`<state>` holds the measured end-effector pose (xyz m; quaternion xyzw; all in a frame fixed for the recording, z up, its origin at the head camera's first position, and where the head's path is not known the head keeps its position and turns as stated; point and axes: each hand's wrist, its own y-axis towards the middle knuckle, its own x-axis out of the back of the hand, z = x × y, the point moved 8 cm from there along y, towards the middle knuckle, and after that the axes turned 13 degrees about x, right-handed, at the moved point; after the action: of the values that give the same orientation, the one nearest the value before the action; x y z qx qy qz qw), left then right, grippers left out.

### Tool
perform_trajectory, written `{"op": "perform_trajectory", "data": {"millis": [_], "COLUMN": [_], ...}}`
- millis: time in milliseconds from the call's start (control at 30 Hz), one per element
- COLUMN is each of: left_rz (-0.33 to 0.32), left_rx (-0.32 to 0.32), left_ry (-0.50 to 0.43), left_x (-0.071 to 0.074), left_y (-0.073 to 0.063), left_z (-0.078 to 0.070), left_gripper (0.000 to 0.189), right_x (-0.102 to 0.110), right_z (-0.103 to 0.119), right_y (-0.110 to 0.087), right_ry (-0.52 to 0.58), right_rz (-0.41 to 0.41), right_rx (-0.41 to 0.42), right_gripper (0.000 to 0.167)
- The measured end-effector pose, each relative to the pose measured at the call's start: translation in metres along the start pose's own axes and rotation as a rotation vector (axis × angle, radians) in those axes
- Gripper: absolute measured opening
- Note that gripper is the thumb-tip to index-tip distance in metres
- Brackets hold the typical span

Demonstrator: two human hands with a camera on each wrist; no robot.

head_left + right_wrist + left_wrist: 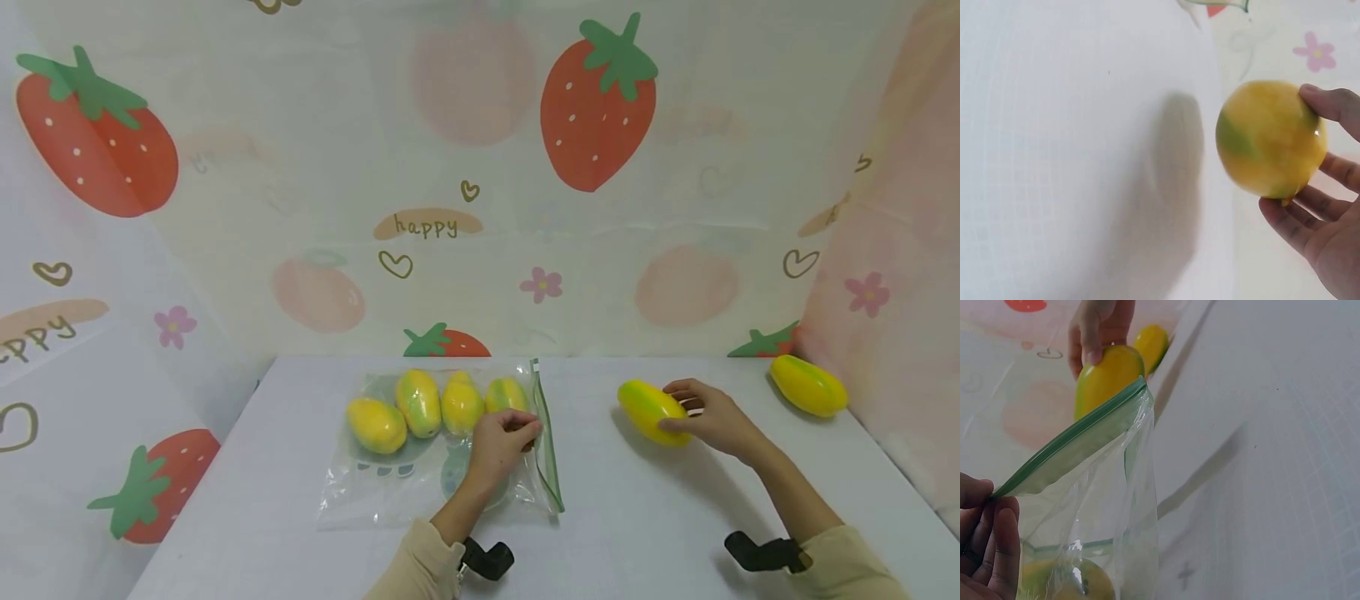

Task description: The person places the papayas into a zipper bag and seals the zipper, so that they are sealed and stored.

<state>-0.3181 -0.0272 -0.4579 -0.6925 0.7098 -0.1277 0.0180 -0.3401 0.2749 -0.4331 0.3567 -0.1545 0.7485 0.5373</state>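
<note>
A clear zip bag point(360, 500) lies on the table with several yellow-green mangoes point(418, 403) inside, seen through the plastic. My left hand point(498, 450) pinches the bag's green-edged rim between thumb and fingers, and the left wrist view shows that rim point(1072, 434) lifted. To the right of the bag, my right hand point(716, 421) grips a yellow mango point(647, 408) with a green streak. In the right wrist view, the thumb and fingertips hold this mango point(1269, 140) above the white surface, its shadow falling below.
One more yellow mango point(808, 386) lies at the table's far right corner, near the side curtain. White cloth covers the table point(600, 517). Curtains printed with strawberries point(600, 108) stand behind it and at both sides.
</note>
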Motion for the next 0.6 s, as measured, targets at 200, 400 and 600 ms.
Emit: {"op": "perform_trajectory", "data": {"millis": [200, 400, 600], "left_rz": [-0.003, -0.002, -0.001], "left_rx": [0.001, -0.006, 0.004], "left_ry": [0.007, -0.003, -0.013], "left_x": [0.000, 0.000, 0.001], "left_y": [0.001, 0.002, 0.001], "left_z": [0.001, 0.000, 0.000], "left_gripper": [0.017, 0.017, 0.016], "right_x": [-0.011, -0.026, -0.043], "right_z": [0.014, 0.030, 0.043], "right_y": [0.005, 0.011, 0.016], "right_ry": [0.053, 0.099, 0.134], "right_rz": [0.025, 0.066, 0.134], "right_rx": [0.066, 0.139, 0.156], "right_gripper": [0.058, 0.052, 0.051]}}
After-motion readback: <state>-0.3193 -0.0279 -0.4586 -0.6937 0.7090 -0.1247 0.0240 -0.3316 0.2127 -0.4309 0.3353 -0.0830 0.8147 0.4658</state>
